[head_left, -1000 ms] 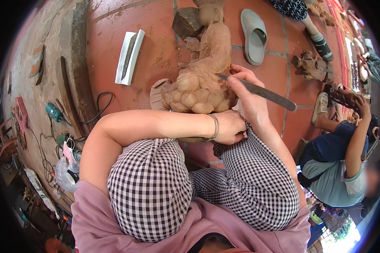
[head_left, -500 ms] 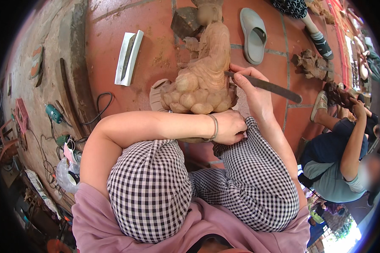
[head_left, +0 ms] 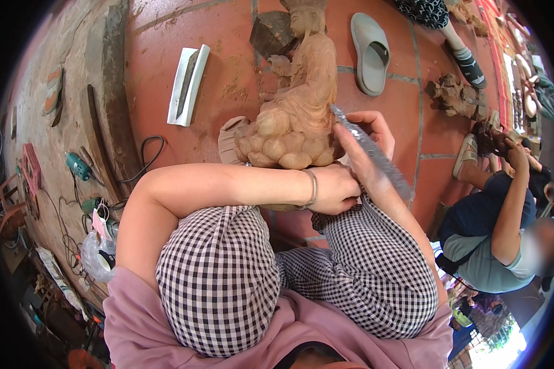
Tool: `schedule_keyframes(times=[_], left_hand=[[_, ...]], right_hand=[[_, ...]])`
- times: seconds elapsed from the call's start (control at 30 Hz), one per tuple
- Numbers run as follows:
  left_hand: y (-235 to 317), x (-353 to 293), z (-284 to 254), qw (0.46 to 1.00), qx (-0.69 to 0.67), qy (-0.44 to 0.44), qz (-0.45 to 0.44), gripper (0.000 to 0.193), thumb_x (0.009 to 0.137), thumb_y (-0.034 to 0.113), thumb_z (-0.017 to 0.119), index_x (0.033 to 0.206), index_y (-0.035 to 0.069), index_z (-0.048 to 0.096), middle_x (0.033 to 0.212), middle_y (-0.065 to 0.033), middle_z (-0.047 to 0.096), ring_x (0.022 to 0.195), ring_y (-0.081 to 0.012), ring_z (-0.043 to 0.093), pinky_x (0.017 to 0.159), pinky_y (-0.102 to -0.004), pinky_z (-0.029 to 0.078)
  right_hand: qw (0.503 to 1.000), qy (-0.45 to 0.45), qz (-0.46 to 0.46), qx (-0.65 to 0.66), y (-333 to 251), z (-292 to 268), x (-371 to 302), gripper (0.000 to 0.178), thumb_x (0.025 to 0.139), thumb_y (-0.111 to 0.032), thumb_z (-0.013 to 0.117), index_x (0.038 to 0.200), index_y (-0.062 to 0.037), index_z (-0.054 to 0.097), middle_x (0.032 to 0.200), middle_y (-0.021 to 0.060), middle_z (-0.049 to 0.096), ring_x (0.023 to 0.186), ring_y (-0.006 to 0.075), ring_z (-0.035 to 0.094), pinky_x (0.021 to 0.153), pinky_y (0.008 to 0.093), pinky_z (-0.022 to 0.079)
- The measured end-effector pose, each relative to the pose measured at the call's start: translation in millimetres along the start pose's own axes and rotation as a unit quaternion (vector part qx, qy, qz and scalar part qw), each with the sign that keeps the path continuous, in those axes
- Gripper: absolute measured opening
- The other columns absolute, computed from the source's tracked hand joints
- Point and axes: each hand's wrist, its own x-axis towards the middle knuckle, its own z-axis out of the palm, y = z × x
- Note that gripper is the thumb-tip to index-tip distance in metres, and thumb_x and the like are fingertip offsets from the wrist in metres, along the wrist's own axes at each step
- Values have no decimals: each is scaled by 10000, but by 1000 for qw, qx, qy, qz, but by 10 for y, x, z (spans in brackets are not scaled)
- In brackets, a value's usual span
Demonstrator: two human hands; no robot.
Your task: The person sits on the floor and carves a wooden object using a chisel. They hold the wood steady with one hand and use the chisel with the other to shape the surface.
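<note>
A carved wooden statue of a seated robed figure stands upright on its lotus base in front of me. In my right hand is a flat dark metal file, its tip at the statue's lower right side. Motion blurs the file's rear end, which slants down over my wrist. My left hand, wearing a bracelet, lies just below the base and by my right knee. Its fingers are curled, and what they hold, if anything, is hidden.
Beyond the statue lies a dark wooden block. A grey slipper is on the tiles to the right. At left, a dark blade lies on white folded paper. A co-worker sits at right, holding dark carved wood.
The file has swung from sideways to slanting down toward me, and my right hand has turned and dropped slightly. My left hand stays in place.
</note>
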Motion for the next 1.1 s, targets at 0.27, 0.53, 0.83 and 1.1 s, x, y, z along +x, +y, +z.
schedule_keyframes(times=[0.27, 0.53, 0.83, 1.1], left_hand=[[302, -97, -460, 866, 158, 259, 398, 163, 849, 136, 662, 1009, 113, 680, 1063, -43, 651, 971, -204, 623, 878, -400, 535], [186, 9, -428, 924, 158, 286, 199, 352, 687, 160, 714, 1026, 72, 674, 1148, -107, 660, 1095, -256, 630, 1037, -445, 460], [248, 212, -299, 878, 209, 351, 249, 420, 574, 165, 690, 977, 47, 706, 1041, -75, 683, 1097, -255, 628, 1087, -555, 410], [313, 46, -339, 901, 241, 307, 189, 463, 468, 180, 692, 908, 35, 694, 1012, -60, 695, 1024, -252, 657, 1000, -511, 486]], right_hand=[[929, -13, -246, -275, -55, -46, 9, 256, 834, -102, 794, 1036, 15, 689, 969, 138, 686, 811, 252, 675, 703, 318, 554], [943, -62, -243, -221, -48, 10, -39, 225, 856, -129, 736, 1028, 10, 693, 1031, 152, 657, 897, 290, 664, 743, 344, 544], [945, -69, -232, -220, -69, 14, -69, 228, 859, -135, 730, 1031, 10, 693, 1039, 152, 657, 911, 293, 661, 758, 351, 539], [943, -82, -241, -216, -51, 83, -15, 231, 862, -140, 726, 1035, 9, 693, 1046, 153, 656, 924, 295, 658, 770, 358, 536]])
